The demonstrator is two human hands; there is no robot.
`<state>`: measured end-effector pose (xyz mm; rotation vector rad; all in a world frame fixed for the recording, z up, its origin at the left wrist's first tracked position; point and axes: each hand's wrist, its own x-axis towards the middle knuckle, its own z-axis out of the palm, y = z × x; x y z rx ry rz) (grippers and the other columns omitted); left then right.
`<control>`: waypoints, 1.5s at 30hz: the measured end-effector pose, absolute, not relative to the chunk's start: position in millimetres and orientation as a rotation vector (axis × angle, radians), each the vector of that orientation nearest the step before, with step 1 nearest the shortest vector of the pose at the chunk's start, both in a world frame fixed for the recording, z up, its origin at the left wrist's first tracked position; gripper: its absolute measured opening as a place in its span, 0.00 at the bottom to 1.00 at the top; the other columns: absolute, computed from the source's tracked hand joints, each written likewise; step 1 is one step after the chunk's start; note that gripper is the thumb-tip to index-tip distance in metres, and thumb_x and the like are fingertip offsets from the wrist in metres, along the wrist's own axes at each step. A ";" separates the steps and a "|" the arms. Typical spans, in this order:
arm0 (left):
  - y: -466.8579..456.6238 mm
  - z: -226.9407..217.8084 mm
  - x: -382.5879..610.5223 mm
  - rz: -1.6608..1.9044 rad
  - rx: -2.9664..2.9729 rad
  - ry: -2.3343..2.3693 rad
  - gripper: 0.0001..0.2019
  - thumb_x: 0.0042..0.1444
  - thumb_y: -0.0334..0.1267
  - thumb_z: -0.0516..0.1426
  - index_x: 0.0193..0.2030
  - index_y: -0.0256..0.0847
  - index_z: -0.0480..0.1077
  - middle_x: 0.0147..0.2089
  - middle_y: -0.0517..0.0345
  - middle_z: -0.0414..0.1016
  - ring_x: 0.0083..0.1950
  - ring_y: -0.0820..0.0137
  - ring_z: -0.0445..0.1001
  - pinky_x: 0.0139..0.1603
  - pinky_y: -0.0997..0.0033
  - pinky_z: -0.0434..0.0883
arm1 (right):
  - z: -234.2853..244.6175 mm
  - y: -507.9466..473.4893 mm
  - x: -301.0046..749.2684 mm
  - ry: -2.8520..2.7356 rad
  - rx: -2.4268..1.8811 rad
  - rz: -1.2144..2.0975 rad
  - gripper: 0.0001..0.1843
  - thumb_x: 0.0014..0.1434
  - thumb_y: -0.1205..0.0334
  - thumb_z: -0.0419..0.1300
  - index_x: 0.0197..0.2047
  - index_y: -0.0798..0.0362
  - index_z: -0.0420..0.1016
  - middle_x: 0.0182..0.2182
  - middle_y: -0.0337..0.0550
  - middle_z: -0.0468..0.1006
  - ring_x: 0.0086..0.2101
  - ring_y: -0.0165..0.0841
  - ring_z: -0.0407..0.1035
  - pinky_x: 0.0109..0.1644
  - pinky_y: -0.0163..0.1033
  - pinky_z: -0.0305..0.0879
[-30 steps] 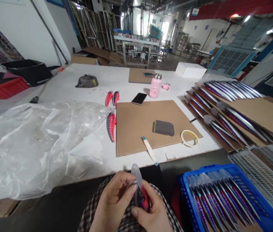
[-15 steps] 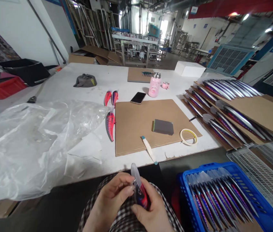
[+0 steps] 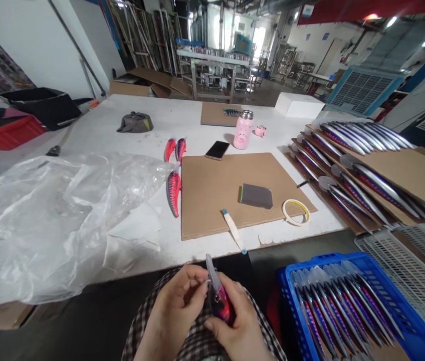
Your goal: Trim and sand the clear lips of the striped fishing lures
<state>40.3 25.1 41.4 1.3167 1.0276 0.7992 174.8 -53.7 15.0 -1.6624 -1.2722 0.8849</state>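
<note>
left hand (image 3: 178,296) pinches the lure (image 3: 220,307) tight by its clear lip (image 3: 210,271) (pink and blue body), right hand (image 3: 235,323) gripping the belly

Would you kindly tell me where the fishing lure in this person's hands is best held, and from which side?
Grip the fishing lure by its thick red-and-blue body, coming from the side, as the right hand does. The body is the widest part, while the thin clear lip sticks up from the head and is better left free.
</note>
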 end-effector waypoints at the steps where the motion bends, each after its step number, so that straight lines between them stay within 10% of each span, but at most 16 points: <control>1: 25.2 41.3 40.3 0.795 1.327 1.032 0.03 0.54 0.35 0.56 0.36 0.42 0.69 0.31 0.60 0.76 0.32 0.71 0.75 0.34 0.77 0.71 | 15.6 -53.2 176.5 -1.310 -1.660 0.895 0.40 0.42 0.73 0.66 0.60 0.46 0.67 0.54 0.43 0.74 0.55 0.47 0.66 0.63 0.53 0.56; 45: 30.2 63.9 39.4 0.552 1.580 1.076 0.05 0.57 0.35 0.51 0.29 0.42 0.62 0.27 0.65 0.65 0.29 0.72 0.64 0.32 0.74 0.63 | 15.1 -51.4 190.1 -1.521 -1.583 0.789 0.41 0.40 0.74 0.67 0.58 0.43 0.68 0.52 0.42 0.76 0.50 0.45 0.70 0.55 0.48 0.67</control>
